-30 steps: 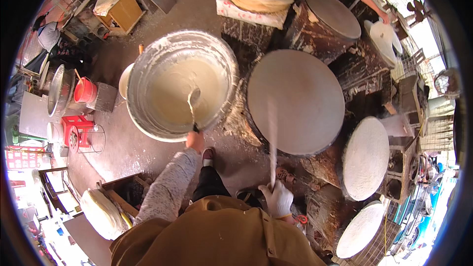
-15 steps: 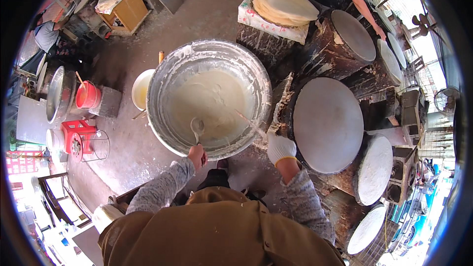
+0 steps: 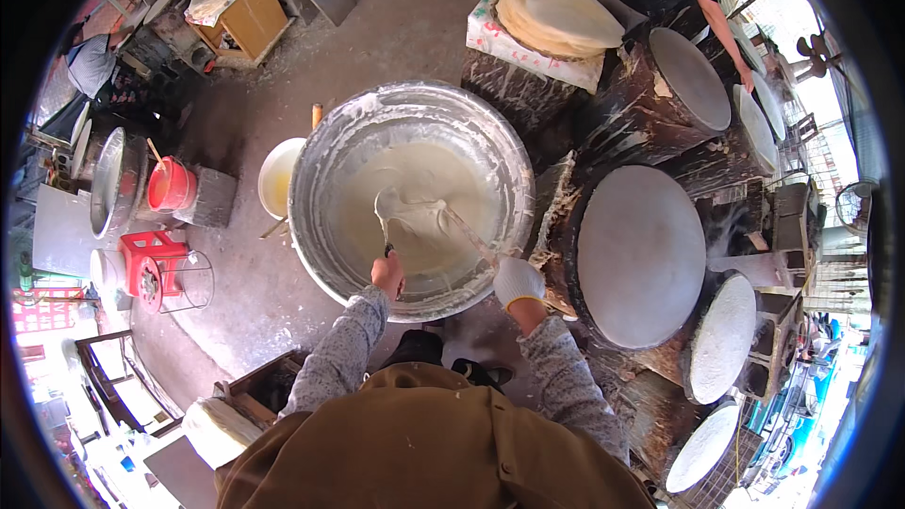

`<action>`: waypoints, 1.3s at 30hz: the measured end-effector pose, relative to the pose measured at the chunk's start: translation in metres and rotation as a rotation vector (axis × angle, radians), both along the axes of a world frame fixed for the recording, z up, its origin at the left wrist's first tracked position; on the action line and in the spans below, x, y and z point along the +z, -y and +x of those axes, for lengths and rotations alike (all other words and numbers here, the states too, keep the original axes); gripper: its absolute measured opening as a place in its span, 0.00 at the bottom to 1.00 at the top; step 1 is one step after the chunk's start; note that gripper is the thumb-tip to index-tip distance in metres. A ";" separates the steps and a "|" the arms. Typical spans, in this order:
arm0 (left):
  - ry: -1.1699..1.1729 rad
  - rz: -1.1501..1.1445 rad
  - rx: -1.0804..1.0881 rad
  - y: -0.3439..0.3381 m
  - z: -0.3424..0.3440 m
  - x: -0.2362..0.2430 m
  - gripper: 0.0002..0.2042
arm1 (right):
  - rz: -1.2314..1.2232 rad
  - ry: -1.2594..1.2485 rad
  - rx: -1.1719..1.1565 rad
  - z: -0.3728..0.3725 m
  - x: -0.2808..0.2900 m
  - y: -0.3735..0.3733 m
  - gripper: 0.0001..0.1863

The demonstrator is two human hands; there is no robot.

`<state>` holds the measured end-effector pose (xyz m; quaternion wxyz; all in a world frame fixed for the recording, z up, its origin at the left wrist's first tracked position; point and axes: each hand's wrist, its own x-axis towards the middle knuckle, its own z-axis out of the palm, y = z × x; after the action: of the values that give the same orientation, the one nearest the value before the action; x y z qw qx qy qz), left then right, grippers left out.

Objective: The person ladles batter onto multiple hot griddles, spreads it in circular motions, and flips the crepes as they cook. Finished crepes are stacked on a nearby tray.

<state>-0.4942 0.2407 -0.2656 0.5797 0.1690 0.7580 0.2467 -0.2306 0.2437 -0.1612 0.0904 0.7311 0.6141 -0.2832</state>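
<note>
A large metal basin (image 3: 316, 217) of pale batter (image 3: 419, 165) stands in front of me. My left hand (image 3: 388, 275) grips a metal ladle (image 3: 389, 205) by its dark handle, the bowl up in the middle of the batter, coated. My right hand (image 3: 518, 283), in a white knit glove, holds a pale stick (image 3: 468, 236) whose far end meets batter beside the ladle. Just right of that hand is a round griddle (image 3: 641, 254) with a smooth pale surface.
More griddles (image 3: 690, 75), some coated white (image 3: 722, 335), curve along the right, where another person's hand (image 3: 745, 75) reaches in. Stacked flatbreads (image 3: 556, 14) sit behind. A white bowl (image 3: 281, 174), red bucket (image 3: 172, 187) and red stool (image 3: 151, 254) are left; another person (image 3: 90, 66) is farther back.
My right hand has brought the stick from the griddle leftward into the basin. The ladle bowl has risen toward the basin's centre, alongside the stick. My view has shifted, moving the surroundings rightward.
</note>
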 end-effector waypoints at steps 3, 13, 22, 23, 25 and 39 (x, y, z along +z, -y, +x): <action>0.090 -0.057 0.071 -0.004 0.013 -0.009 0.25 | -0.010 -0.091 -0.037 -0.022 -0.022 0.005 0.19; 1.289 -0.168 0.397 0.009 -0.010 0.111 0.22 | -0.046 -0.841 -0.332 -0.013 0.046 0.063 0.16; 0.838 0.478 -0.182 0.014 -0.080 0.321 0.21 | 0.167 -1.226 -0.218 -0.011 0.206 0.042 0.19; 0.702 0.585 -0.207 0.015 -0.081 0.340 0.21 | 0.164 -1.256 -0.222 -0.011 0.225 0.040 0.19; 0.498 0.755 -0.231 0.018 -0.083 0.363 0.21 | 0.149 -1.311 -0.219 -0.012 0.254 0.038 0.20; 1.667 -0.149 0.439 0.028 -0.073 0.297 0.13 | 0.587 -0.245 0.086 0.001 0.105 0.077 0.22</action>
<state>-0.5668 0.2125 0.0310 0.8953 -0.2557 0.1151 0.3460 -0.2299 0.1662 -0.0557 -0.1869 0.6600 0.7061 -0.1757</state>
